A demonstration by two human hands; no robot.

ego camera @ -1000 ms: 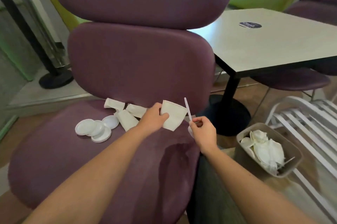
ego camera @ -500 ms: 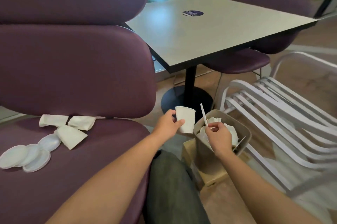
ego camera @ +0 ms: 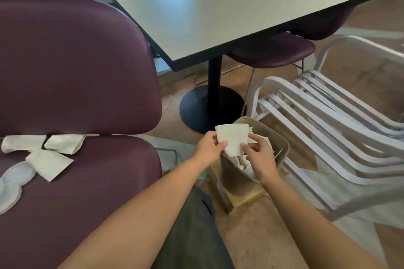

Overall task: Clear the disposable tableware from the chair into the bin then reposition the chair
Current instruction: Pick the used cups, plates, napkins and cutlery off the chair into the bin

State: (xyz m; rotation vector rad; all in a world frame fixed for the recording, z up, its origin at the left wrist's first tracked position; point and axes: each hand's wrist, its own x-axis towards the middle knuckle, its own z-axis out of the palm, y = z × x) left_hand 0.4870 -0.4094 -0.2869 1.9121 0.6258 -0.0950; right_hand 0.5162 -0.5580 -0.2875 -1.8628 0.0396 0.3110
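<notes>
A white paper cup (ego camera: 232,138) is held over the near rim of the brown bin (ego camera: 284,148). My left hand (ego camera: 208,145) pinches its left side and my right hand (ego camera: 260,156) grips its right side. The stirrer stick from earlier is out of sight. White trash fills the bin behind my right hand. On the purple chair (ego camera: 87,181) lie flattened white paper cups (ego camera: 49,162) and white plastic lids (ego camera: 13,181) at the left edge of the view.
A square table (ego camera: 229,10) on a black pedestal base (ego camera: 209,107) stands behind the bin. White slatted chairs (ego camera: 328,115) crowd the right side. The bin sits on a cardboard box (ego camera: 242,199). Another purple seat (ego camera: 273,52) is tucked under the table.
Both hands carried the cup from the chair seat over to the bin. My right hand no longer shows the white stick and now takes hold of the cup.
</notes>
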